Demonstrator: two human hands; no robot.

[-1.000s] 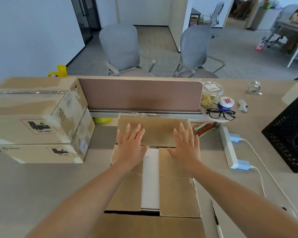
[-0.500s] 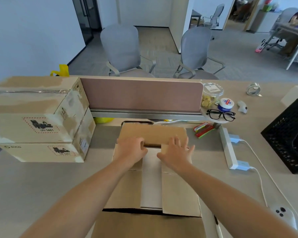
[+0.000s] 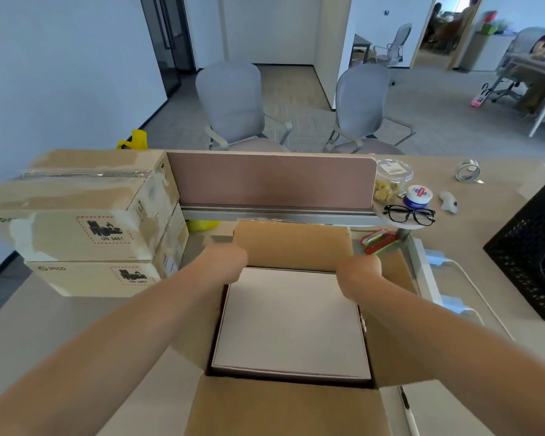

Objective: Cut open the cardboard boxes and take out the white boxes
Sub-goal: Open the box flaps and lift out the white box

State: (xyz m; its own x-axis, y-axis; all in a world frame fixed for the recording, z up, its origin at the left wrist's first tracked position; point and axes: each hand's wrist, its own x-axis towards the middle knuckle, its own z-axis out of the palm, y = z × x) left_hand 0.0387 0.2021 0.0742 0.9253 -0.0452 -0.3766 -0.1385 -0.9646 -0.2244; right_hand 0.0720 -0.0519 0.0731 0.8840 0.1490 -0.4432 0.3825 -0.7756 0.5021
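Observation:
An opened cardboard box (image 3: pixel 291 407) sits on the desk in front of me, all flaps spread out. Inside it lies a white box (image 3: pixel 291 322), its flat top fully in sight. My left hand (image 3: pixel 225 261) is at the far left corner of the opening and my right hand (image 3: pixel 357 270) is at the far right corner. Both reach down beside the white box, fingers hidden behind the far flap (image 3: pixel 293 247), so what they grip is not visible. Two sealed cardboard boxes (image 3: pixel 85 221) stand stacked at the left.
A pink divider panel (image 3: pixel 271 179) runs across the desk behind the box. To the right are glasses (image 3: pixel 409 214), a snack tub (image 3: pixel 390 180), a tape roll (image 3: pixel 468 171), a black crate (image 3: pixel 532 250) and a white cable (image 3: pixel 475 284). A pen (image 3: pixel 405 404) lies right of the near flap.
The two inner flaps that covered most of the white box have been pushed outward. My hands moved from the middle seam apart to the far corners of the opening.

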